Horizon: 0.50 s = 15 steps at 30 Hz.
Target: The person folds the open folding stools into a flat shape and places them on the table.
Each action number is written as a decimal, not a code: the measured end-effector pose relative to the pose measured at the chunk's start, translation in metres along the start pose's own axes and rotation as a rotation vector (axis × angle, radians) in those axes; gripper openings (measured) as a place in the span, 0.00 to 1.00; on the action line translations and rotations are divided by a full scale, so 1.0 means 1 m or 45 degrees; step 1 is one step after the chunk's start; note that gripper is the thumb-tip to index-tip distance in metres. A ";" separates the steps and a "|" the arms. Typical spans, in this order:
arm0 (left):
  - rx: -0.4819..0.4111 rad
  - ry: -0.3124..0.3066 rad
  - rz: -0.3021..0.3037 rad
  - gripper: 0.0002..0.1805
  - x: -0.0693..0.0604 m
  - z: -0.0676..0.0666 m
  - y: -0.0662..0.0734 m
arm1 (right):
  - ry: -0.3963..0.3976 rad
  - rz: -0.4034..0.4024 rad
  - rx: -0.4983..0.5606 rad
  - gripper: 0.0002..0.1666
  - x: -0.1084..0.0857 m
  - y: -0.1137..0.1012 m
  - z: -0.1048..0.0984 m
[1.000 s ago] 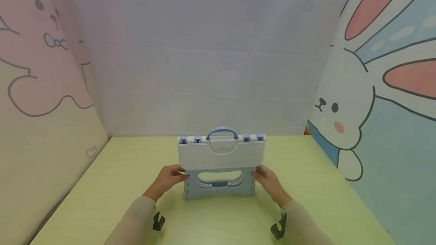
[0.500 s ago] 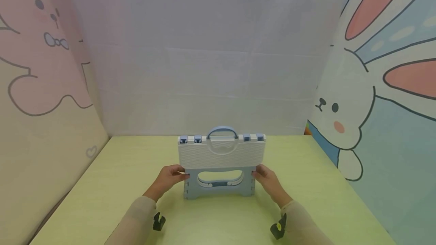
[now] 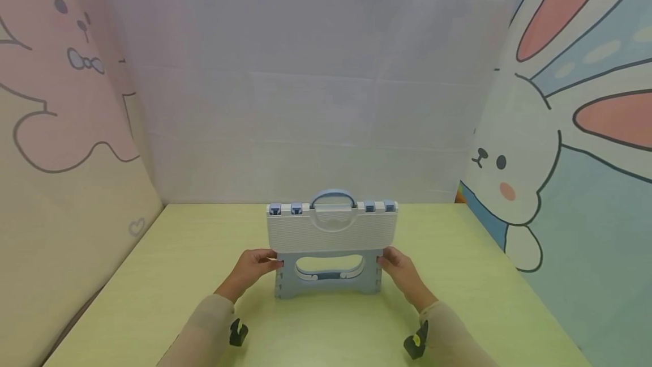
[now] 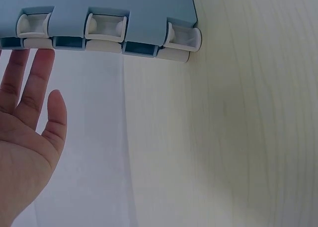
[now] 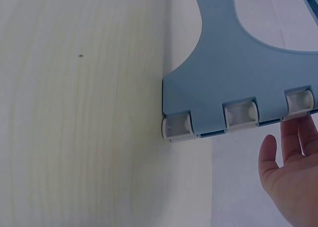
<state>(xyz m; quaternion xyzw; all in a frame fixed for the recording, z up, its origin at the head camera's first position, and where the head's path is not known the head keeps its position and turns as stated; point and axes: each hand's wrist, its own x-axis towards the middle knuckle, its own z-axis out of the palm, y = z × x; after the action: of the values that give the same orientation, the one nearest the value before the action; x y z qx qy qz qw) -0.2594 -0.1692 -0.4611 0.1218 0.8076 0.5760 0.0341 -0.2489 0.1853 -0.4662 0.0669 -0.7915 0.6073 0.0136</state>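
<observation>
A folding stool (image 3: 332, 235) with a white ribbed panel, blue-grey leg panel and blue carry handle (image 3: 332, 192) stands upright on the table, in the middle of the head view. My left hand (image 3: 251, 271) holds the leg panel's left edge below the white panel. On the opposite edge, my right hand (image 3: 402, 272) holds it at about the same height. The left wrist view shows fingertips (image 4: 43, 55) against the hinged edge, with the little finger apart from it. In the right wrist view, fingers (image 5: 291, 137) reach the hinges (image 5: 241, 113). Both thumbs are hidden in the wrist views.
The pale yellow-green table (image 3: 204, 231) extends to both sides of the stool. Behind it hangs a white sheet (image 3: 305, 101). Cartoon-printed walls (image 3: 519, 186) enclose the left and right sides. Dark clips (image 3: 237, 333) sit at both sleeves.
</observation>
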 end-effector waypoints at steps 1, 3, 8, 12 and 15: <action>0.000 -0.002 0.001 0.17 0.000 0.000 0.000 | 0.000 0.001 -0.001 0.20 0.000 0.000 0.000; -0.003 -0.006 -0.003 0.17 0.000 0.000 -0.001 | -0.001 0.003 -0.002 0.20 -0.001 0.000 0.000; -0.008 -0.015 -0.022 0.17 -0.002 0.000 0.002 | 0.003 0.003 -0.009 0.19 -0.001 0.000 0.001; -0.002 -0.013 -0.023 0.17 -0.003 0.001 0.004 | 0.015 -0.016 -0.001 0.17 0.000 0.000 0.001; 0.009 -0.014 -0.009 0.18 -0.004 0.001 0.004 | 0.023 -0.021 0.002 0.17 0.001 0.000 0.001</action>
<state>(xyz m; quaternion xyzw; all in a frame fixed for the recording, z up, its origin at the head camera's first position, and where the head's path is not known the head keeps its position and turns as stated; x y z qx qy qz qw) -0.2545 -0.1677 -0.4576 0.1223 0.8098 0.5725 0.0400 -0.2496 0.1844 -0.4664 0.0678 -0.7903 0.6084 0.0256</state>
